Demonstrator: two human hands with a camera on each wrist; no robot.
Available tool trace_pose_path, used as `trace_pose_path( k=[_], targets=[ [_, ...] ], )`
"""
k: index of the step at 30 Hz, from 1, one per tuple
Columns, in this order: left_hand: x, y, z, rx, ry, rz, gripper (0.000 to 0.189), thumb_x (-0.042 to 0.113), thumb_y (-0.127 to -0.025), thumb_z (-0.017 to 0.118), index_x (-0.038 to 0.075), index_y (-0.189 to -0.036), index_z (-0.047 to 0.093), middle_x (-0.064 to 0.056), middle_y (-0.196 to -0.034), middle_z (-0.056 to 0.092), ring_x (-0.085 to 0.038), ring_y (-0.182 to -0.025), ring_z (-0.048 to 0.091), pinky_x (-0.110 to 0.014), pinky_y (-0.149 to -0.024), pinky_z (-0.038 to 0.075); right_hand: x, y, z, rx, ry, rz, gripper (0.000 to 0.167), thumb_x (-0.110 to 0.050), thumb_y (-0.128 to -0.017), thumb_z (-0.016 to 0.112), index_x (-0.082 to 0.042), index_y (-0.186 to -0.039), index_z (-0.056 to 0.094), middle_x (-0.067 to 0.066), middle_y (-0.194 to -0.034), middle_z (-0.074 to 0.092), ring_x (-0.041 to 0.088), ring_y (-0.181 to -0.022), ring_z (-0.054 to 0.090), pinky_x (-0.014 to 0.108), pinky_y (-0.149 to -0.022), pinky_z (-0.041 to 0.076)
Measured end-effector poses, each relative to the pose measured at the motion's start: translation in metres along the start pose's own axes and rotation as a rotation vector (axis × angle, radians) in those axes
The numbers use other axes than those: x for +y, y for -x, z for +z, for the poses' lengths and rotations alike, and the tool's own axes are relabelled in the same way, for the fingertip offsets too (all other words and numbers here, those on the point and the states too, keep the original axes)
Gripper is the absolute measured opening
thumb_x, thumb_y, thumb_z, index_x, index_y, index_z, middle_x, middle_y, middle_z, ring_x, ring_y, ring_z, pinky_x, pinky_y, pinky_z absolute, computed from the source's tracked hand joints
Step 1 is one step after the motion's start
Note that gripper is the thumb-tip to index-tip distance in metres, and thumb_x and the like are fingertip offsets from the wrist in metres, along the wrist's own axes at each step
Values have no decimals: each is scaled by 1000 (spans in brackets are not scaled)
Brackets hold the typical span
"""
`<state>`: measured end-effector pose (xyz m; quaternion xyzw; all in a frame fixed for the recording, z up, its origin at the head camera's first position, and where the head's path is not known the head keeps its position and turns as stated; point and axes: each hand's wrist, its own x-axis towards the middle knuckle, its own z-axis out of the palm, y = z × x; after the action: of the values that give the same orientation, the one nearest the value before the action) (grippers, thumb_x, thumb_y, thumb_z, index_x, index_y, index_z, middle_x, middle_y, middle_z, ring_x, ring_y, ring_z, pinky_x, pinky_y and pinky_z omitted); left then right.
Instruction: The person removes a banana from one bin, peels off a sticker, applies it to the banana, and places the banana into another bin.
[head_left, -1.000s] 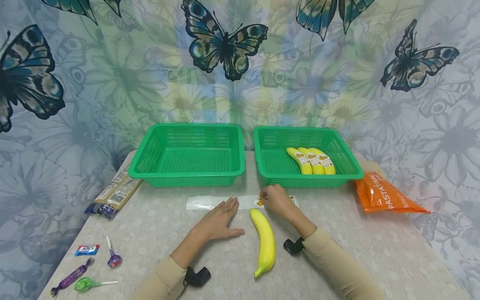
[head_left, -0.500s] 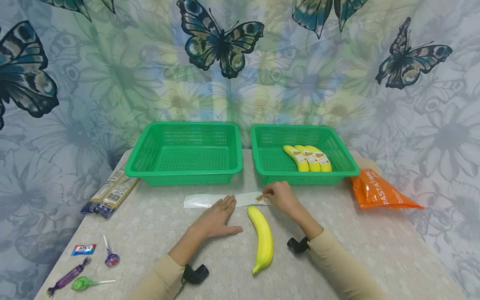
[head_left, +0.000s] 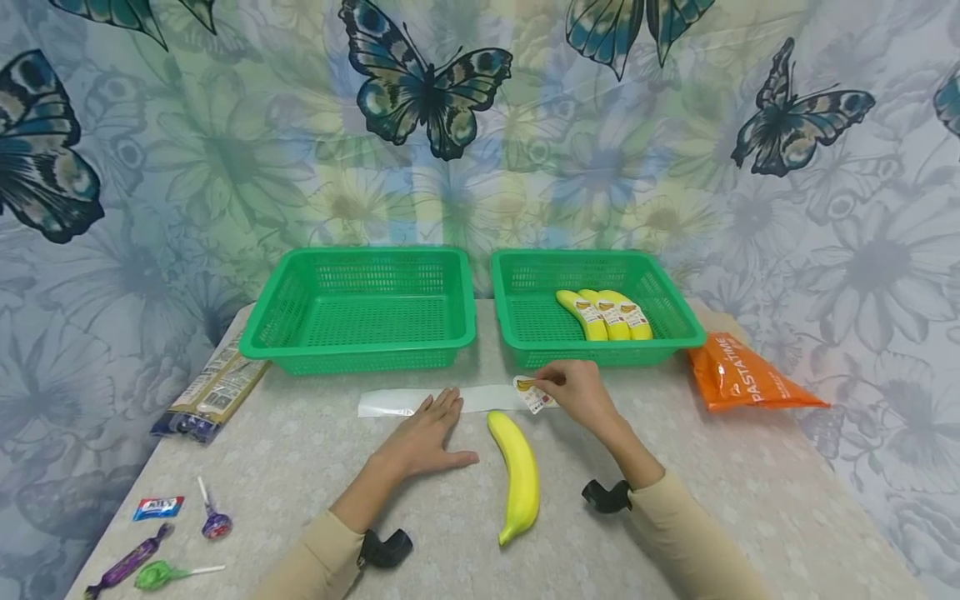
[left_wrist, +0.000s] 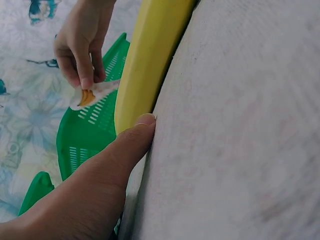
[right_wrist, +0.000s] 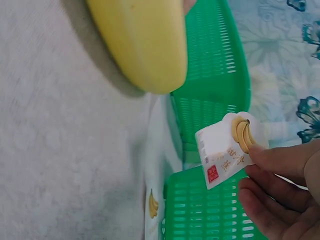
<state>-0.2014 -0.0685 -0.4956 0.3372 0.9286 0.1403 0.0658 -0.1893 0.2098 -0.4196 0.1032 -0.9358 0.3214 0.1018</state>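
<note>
My right hand point(head_left: 583, 398) pinches a white sticker point(right_wrist: 220, 150) printed with bananas and red marks between thumb and fingertips. The sticker is held up over the right part of a white backing strip point(head_left: 480, 399). Spread out, my left hand point(head_left: 420, 442) rests with its fingers on the middle of that strip. Another banana print point(right_wrist: 153, 204) shows on the strip in the right wrist view. Between the two hands a yellow banana point(head_left: 519, 483) lies on the table, its far end close to the strip.
Behind the strip stand two green baskets; the right basket point(head_left: 600, 356) holds 3 labelled bananas point(head_left: 604, 315), the left basket point(head_left: 360, 360) none. An orange pasta bag point(head_left: 750, 375) lies at right, a gold packet point(head_left: 213, 387) at left. Lollipops point(head_left: 216, 525) and wrapped sweets point(head_left: 157, 508) lie front left.
My right hand has peeled the sticker up off the strip and moved slightly right with it. The left hand has stayed on the strip. The head view has shifted a little.
</note>
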Motion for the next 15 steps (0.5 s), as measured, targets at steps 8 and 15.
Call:
trace_pose_path(
  k=[8, 15],
  targets=[
    [2, -1, -3, 37, -1, 33, 105, 72, -84, 55, -1, -153, 25, -19, -160, 22, -30, -151, 20, -46, -124, 18, 0, 12, -11, 22, -82, 90, 15, -25, -88, 73, -12, -93, 77, 2, -87, 76, 13, -77, 69, 24, -64, 55],
    [8, 0, -4, 81, 67, 38, 108, 72, -81, 59, 1, -154, 23, -17, -162, 20, -29, -151, 17, -46, -124, 16, 3, 19, -12, 35, -94, 129, 17, -28, -88, 73, -12, -92, 77, 2, -87, 76, 14, -78, 70, 27, -65, 55]
  ],
)
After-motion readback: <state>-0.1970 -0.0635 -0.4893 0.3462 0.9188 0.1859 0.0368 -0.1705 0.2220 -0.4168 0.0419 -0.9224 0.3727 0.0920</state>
